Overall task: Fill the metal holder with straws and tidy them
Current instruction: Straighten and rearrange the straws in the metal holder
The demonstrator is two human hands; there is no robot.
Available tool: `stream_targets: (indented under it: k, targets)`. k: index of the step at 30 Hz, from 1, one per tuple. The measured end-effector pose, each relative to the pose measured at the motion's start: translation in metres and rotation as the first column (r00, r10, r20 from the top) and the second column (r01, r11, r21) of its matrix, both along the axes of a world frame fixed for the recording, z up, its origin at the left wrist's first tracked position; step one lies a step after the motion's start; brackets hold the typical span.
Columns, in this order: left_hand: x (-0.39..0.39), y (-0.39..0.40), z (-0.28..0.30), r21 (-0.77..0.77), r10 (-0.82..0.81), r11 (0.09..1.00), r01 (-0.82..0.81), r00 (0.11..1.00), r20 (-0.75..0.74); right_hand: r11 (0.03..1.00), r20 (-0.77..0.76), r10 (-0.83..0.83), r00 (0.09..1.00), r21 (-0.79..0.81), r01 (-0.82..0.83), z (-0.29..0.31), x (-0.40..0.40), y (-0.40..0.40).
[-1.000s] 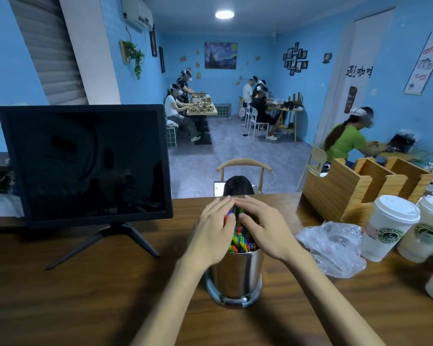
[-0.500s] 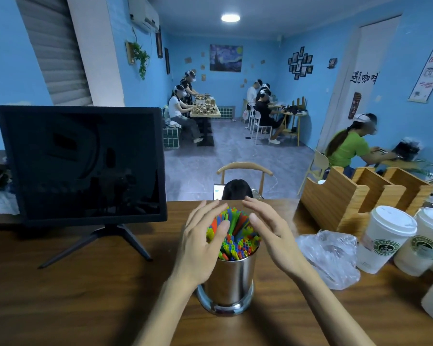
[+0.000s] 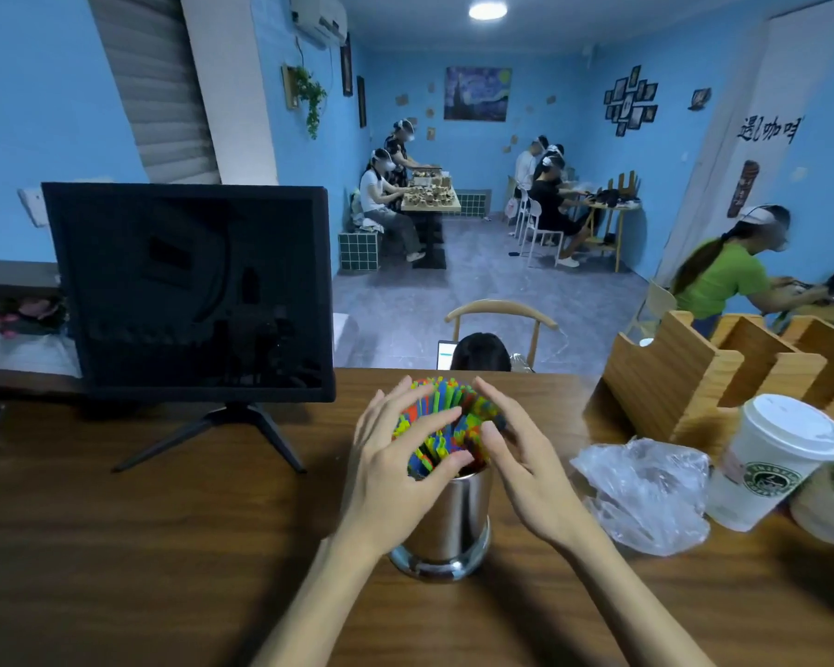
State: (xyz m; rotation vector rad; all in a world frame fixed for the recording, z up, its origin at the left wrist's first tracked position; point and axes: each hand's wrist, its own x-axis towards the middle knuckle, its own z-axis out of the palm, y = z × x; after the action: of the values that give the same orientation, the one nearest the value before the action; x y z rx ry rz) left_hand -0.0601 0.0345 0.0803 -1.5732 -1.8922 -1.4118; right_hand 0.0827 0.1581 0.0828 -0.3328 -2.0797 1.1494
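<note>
A shiny metal holder (image 3: 446,522) stands on the wooden counter (image 3: 164,546), packed with a bundle of coloured straws (image 3: 446,421) that fan out above its rim. My left hand (image 3: 396,459) lies against the left side of the bundle, fingers spread and thumb across the straws near the rim. My right hand (image 3: 521,450) cups the right side with straight, spread fingers. Both hands touch the straws; neither grips them.
A black monitor (image 3: 193,291) on a tripod foot stands at the left. A crumpled clear plastic bag (image 3: 646,493), lidded paper cups (image 3: 766,464) and a wooden rack (image 3: 704,373) sit at the right. A person's head (image 3: 480,351) shows behind the counter's far edge.
My hands first covered the straw tops, then opened outward. They now sit lower along the bundle's sides, and the straws fan out wider and stand taller.
</note>
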Motion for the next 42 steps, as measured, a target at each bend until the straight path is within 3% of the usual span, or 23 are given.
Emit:
stream_targets:
  k: [3,16,34,42]
  targets:
    - [0.005,-0.011,-0.002,0.14,0.083,0.987,-0.073,0.994,-0.067,0.993,-0.037,-0.019,0.999,0.113,0.023,-0.005,0.013,-0.002]
    - [0.007,-0.015,0.005,0.077,0.129,0.989,-0.124,0.989,-0.073,0.872,-0.179,-0.218,0.959,0.406,0.274,-0.008,-0.001,0.004]
    - [0.018,-0.009,-0.006,0.119,0.175,0.976,-0.181,0.983,0.062,0.88,-0.211,-0.268,0.94,0.343,0.328,-0.009,-0.01,-0.005]
    - [0.017,0.0,0.002,0.127,0.2,0.969,-0.213,0.974,0.107,0.932,-0.136,-0.188,0.973,0.289,0.22,0.002,-0.014,0.007]
